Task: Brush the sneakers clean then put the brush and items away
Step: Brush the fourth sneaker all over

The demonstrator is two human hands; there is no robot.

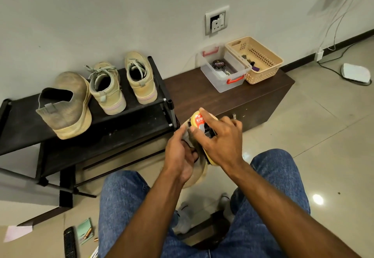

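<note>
Meanwhile, right hand [219, 142] grips the brush [199, 121]; left hand [181, 156] holds a sneaker [197, 176].

The scene is seen from a single head-worn wide-angle camera, aimed forward and down. The forearms and denim-clad knees [269, 178] are seen close at the near edge, while the shoe rack [129, 120] at left and the wall [101, 14] are placed farther off.

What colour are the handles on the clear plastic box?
Red, on the clear plastic box, seen in the head view.
</note>
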